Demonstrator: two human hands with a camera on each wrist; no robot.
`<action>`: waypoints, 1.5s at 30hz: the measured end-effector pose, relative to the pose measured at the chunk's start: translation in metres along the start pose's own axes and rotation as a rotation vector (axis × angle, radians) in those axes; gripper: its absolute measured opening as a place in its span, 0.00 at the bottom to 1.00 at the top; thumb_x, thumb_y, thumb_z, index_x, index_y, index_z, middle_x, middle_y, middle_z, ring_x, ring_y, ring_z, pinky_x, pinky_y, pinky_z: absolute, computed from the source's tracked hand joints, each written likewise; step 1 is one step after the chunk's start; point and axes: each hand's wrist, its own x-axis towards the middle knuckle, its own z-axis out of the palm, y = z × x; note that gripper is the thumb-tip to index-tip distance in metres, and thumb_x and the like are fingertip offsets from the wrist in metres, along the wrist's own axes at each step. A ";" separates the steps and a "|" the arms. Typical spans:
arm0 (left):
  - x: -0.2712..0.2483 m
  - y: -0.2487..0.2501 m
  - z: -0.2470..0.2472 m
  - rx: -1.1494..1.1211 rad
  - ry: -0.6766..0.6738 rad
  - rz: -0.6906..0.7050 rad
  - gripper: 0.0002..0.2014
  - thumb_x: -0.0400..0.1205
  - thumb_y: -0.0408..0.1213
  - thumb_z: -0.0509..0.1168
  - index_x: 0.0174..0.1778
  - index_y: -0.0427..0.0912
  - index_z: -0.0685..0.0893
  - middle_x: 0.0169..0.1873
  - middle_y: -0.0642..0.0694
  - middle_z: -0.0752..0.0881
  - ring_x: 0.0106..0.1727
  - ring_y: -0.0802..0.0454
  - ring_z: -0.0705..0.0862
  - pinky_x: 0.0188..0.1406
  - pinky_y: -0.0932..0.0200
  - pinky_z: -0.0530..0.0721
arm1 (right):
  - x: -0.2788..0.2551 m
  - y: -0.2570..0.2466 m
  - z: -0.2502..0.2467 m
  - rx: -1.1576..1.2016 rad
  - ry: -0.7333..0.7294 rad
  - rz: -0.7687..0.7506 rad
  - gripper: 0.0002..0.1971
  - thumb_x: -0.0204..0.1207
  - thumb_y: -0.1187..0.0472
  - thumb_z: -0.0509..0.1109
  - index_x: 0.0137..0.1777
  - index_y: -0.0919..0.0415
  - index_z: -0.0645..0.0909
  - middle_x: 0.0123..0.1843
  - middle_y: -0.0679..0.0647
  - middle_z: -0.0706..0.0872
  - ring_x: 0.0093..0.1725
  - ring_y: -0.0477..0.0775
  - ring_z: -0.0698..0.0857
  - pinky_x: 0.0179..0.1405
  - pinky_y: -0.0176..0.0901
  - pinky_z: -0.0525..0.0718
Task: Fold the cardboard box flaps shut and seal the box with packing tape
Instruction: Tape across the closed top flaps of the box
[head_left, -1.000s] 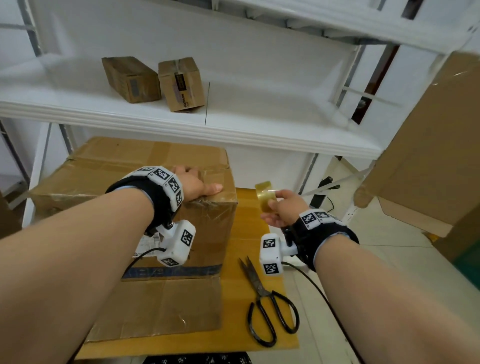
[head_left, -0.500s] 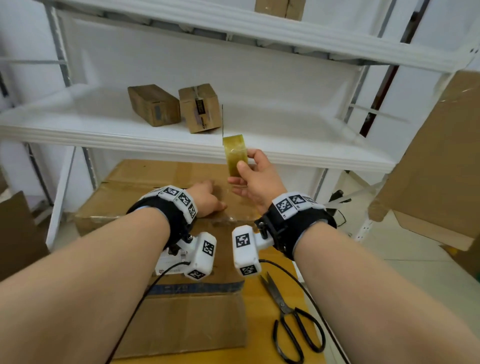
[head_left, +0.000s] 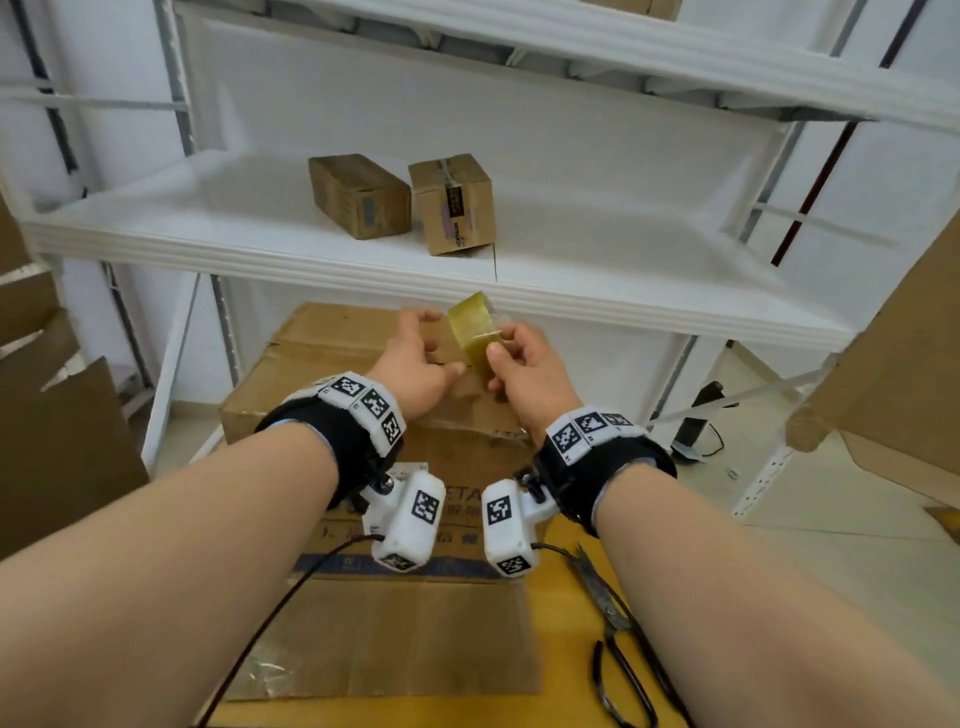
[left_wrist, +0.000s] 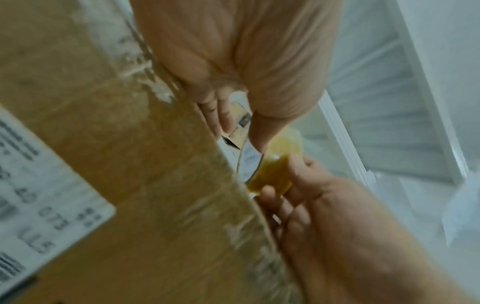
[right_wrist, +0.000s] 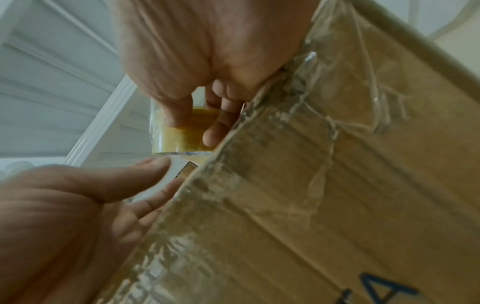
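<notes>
The cardboard box (head_left: 374, 374) lies under both hands, flaps already folded shut. Right hand (head_left: 524, 371) fingers pinch the packing tape roll (head_left: 475, 332); left hand (head_left: 415, 358) fingers, loosely spread, reach beside it. Sealing appears not yet begun.

White metal shelving (head_left: 363, 249) stands beyond the hands against a white wall (head_left: 519, 130). Two small cartons (head_left: 400, 200) sit on its middle shelf. Pale floor tiles (head_left: 831, 545) lie right of the hands, evenly lit.
</notes>
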 end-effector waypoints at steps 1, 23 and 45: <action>0.000 -0.001 -0.002 -0.090 0.005 0.008 0.33 0.80 0.35 0.70 0.77 0.57 0.62 0.64 0.43 0.75 0.58 0.50 0.81 0.49 0.59 0.83 | 0.000 0.000 0.000 -0.007 -0.003 -0.007 0.11 0.87 0.62 0.64 0.49 0.42 0.79 0.45 0.45 0.83 0.35 0.44 0.80 0.40 0.40 0.81; 0.010 0.035 -0.020 0.106 -0.033 0.175 0.08 0.81 0.32 0.69 0.40 0.50 0.88 0.49 0.45 0.88 0.52 0.48 0.87 0.50 0.54 0.87 | -0.015 -0.007 -0.004 -0.254 -0.080 -0.006 0.24 0.71 0.59 0.81 0.65 0.45 0.79 0.70 0.51 0.73 0.59 0.48 0.79 0.41 0.24 0.75; -0.006 0.036 -0.045 -0.708 -0.019 -0.343 0.06 0.87 0.28 0.59 0.47 0.40 0.79 0.46 0.42 0.86 0.46 0.46 0.87 0.31 0.55 0.91 | -0.010 0.002 -0.004 -0.256 0.029 0.059 0.20 0.79 0.52 0.76 0.67 0.49 0.73 0.49 0.44 0.84 0.51 0.53 0.86 0.54 0.52 0.87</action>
